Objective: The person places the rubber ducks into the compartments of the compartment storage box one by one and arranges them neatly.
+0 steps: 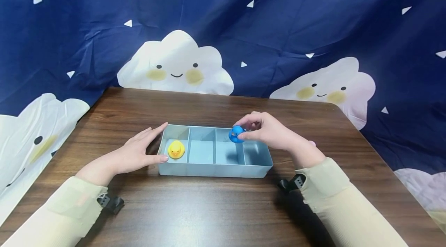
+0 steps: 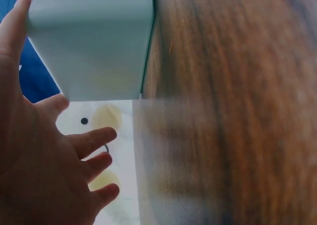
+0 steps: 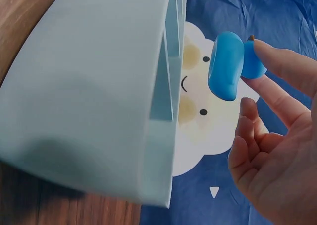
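Note:
A pale blue tray (image 1: 216,169) with several compartments in a row lies on the table. In its leftmost compartment sits a yellow rubber duck (image 1: 176,149). My left hand (image 1: 134,156) rests at the tray's left end, fingers spread and straight, its thumb at the near corner and its index finger at the far one. Between thumb and fingers, my right hand (image 1: 266,131) pinches a blue rubber duck (image 1: 236,134) above the third compartment from the left. The right wrist view shows this blue duck (image 3: 226,66) held clear of the tray's rim.
Brown wooden table (image 1: 195,204) surrounds the tray. A small pink thing (image 1: 312,143) is mostly hidden behind my right wrist. Beyond the table's far edge hangs a dark blue cloth (image 1: 278,38) printed with clouds. Small black devices (image 1: 113,204) are strapped at both wrists.

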Available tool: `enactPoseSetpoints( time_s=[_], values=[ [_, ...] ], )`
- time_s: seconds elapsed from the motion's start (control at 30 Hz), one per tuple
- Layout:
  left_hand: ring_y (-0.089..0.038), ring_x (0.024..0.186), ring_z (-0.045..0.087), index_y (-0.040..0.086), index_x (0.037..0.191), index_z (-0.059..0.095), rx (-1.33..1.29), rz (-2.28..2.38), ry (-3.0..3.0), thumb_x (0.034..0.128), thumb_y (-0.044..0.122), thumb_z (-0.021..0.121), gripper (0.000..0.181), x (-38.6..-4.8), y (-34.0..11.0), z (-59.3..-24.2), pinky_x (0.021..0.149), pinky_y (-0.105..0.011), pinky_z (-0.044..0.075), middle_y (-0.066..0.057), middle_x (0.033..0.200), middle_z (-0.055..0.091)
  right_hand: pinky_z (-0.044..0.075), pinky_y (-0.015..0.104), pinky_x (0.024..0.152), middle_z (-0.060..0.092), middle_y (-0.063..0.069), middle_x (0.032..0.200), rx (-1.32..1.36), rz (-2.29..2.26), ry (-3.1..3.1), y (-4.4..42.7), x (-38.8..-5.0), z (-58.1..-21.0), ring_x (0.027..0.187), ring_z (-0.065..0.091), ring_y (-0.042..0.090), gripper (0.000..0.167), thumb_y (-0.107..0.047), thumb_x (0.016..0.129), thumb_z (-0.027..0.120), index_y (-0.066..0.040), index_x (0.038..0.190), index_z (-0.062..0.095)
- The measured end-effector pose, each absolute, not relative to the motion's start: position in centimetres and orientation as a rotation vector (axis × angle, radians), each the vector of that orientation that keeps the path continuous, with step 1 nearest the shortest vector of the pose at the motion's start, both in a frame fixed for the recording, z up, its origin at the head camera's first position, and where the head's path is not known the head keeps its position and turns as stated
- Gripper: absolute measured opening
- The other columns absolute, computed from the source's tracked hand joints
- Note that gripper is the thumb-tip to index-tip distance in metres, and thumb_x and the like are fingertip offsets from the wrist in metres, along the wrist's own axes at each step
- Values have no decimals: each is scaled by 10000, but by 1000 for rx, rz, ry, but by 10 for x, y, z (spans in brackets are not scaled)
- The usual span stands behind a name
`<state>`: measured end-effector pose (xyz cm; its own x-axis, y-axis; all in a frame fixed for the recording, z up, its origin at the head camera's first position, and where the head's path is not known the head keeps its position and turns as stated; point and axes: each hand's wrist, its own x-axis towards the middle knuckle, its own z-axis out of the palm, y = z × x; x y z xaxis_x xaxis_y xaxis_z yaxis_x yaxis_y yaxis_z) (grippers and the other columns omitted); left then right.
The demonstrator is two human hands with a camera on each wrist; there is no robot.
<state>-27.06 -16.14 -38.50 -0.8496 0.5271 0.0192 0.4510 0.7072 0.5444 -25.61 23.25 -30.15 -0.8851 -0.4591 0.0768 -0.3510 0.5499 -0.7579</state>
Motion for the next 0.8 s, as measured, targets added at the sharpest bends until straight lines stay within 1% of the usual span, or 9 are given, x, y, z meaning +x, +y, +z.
enactPoseSetpoints(
  time_s=[0.13, 0.37, 0.5, 0.63, 0.8],
  values=[
    [-458, 1449, 136, 237, 1602, 149, 802, 827, 2776, 868, 614, 651, 966, -271, -162, -386, 1083, -694, 127, -144, 1600, 249, 401, 309, 650, 640, 58, 905, -728, -1253, 2642, 224, -257, -303, 792, 482, 273, 255, -182, 844, 808, -150, 1092, 759],
    [-453, 1452, 130, 246, 1602, 144, 791, 826, 2775, 878, 578, 663, 951, -270, -161, -385, 1081, -698, 120, -143, 1604, 237, 390, 313, 658, 633, 49, 900, -758, -1254, 2626, 209, -262, -307, 801, 479, 262, 252, -171, 849, 803, -149, 1097, 760],
    [-451, 1453, 126, 245, 1602, 145, 792, 828, 2773, 875, 588, 660, 955, -270, -161, -385, 1086, -692, 117, -137, 1607, 232, 399, 321, 665, 632, 52, 902, -750, -1268, 2603, 201, -264, -311, 807, 482, 261, 244, -159, 853, 797, -151, 1094, 760],
    [-449, 1454, 124, 247, 1602, 144, 789, 829, 2773, 870, 605, 655, 962, -270, -161, -385, 1086, -692, 118, -139, 1607, 229, 422, 340, 668, 614, 50, 883, -755, -1248, 2606, 193, -266, -316, 814, 495, 261, 253, -165, 853, 798, -144, 1101, 758],
    [-445, 1456, 124, 245, 1602, 147, 792, 834, 2775, 868, 600, 661, 964, -270, -161, -386, 1086, -691, 109, -143, 1607, 227, 422, 339, 659, 584, 55, 858, -787, -1236, 2594, 183, -267, -319, 825, 499, 257, 268, -157, 852, 796, -121, 1115, 752]
  ],
)
